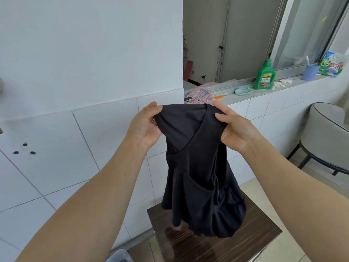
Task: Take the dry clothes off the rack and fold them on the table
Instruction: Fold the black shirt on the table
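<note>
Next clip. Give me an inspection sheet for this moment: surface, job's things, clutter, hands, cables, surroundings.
Surface: dark wood-grain table, glossy; the garment's lower end bunches on it.
Job's things: black garment held up by its top edge; drying rack not in view.
Clutter: on the window ledge a green bottle, blue cup, printed bag, multicoloured cloth.
Hands: left hand and right hand each grip the garment's top.
Cables: a thin cable hangs on the far wall.
Surroundings: white tiled wall, round grey stool, window above the ledge.
</note>
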`<state>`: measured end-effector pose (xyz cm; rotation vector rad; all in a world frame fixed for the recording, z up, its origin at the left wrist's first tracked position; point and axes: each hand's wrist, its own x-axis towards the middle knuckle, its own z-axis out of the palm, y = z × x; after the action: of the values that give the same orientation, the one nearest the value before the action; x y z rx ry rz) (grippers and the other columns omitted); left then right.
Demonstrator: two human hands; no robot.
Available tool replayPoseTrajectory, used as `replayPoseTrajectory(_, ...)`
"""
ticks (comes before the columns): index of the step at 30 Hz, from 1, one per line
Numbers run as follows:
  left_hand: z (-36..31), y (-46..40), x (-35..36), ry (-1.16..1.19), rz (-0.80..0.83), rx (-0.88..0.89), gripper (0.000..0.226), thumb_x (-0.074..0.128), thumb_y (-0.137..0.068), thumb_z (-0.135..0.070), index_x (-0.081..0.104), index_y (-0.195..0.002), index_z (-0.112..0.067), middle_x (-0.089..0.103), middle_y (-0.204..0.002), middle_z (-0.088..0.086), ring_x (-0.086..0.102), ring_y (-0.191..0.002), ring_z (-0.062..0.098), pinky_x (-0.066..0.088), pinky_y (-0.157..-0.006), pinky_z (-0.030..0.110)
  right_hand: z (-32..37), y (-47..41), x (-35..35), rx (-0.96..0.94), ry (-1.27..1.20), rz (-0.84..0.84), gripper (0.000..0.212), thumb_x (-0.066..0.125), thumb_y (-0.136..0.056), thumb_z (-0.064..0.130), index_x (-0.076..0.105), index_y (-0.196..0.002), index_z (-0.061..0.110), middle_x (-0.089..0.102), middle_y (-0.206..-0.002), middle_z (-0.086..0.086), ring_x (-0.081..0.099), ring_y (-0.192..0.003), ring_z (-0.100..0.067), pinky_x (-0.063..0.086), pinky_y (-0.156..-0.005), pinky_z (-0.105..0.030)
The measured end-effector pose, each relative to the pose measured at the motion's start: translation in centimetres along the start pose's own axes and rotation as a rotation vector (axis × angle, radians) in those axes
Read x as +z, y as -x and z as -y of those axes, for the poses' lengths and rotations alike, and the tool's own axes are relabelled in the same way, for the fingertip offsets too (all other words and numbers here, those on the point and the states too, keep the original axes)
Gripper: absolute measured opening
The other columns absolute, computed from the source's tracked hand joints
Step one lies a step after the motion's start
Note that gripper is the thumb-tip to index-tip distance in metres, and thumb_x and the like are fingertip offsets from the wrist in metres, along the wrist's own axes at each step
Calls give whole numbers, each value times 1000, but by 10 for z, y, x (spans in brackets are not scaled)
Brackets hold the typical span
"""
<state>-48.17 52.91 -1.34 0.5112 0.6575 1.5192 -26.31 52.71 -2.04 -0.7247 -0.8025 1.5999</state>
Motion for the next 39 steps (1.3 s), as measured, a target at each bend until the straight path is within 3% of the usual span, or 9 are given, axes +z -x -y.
replayPoseTrajectory(8,-2,7,2,-249,-46,20,21,62,-84,9,66,-98,-7,67,-92,6,65,-86,20,54,-90,35,9,9,14,1,-37,40,42,34,-91,-7,59,-122,8,68,-114,-11,67,-99,-23,56,-86,-34)
replayPoseTrajectory(13,16,19,15,-888,152,34,53,80,-75,-14,60,-123,-13,62,-120,0,60,-109,14,48,-96,30,9,13,29,2,-70,102,54,36,-90,-3,37,-144,4,53,-135,-20,60,-115,-34,52,-92,-47)
replayPoseTrajectory(17,40,29,28,-1104,214,27,73,85,-70,-27,52,-134,-16,60,-122,-6,59,-98,4,43,-67,9,10,16,46,-23,-3,179,60,36,-93,2,25,-151,11,43,-145,-15,53,-123,-31,48,-97,-44)
replayPoseTrajectory(22,59,31,34,-1180,188,80,7,74,-81,-17,67,-81,-20,70,-83,4,66,-74,18,55,-69,30,9,17,42,-38,223,193,77,46,-80,2,16,-152,3,44,-140,-22,50,-105,-31,40,-96,-37)
replayPoseTrajectory(24,63,27,35,-1148,32,99,14,61,-85,-14,69,-81,-3,66,-79,14,63,-74,27,53,-70,38,5,17,40,-52,397,203,73,43,-83,-3,25,-151,13,54,-128,-7,51,-113,-21,38,-104,-31)
replayPoseTrajectory(27,55,22,35,-889,-69,-45,15,55,-91,-9,66,-80,-9,69,-84,10,66,-77,26,57,-72,41,2,21,26,-127,733,172,64,39,-87,-12,44,-137,27,62,-112,7,60,-101,-7,49,-88,-18)
replayPoseTrajectory(33,29,21,36,-358,-57,-265,24,42,-102,-17,60,-106,-2,68,-98,14,66,-84,25,52,-67,38,-19,19,-16,-158,961,-31,30,79,-75,19,55,-93,15,67,-99,-4,63,-88,-19,51,-89,-38)
replayPoseTrajectory(36,25,23,39,-283,13,-280,30,42,-103,-22,60,-115,-1,68,-111,15,67,-90,25,53,-71,37,-31,20,-19,44,857,135,52,79,-72,40,55,-103,6,64,-95,-5,62,-87,-20,49,-75,-33)
replayPoseTrajectory(39,30,20,38,-312,60,-224,28,43,-102,-22,61,-117,-6,68,-112,12,66,-94,24,54,-77,37,-36,24,-13,142,738,246,18,68,-88,17,66,-106,13,73,-101,-2,68,-98,-21,54,-87,-33)
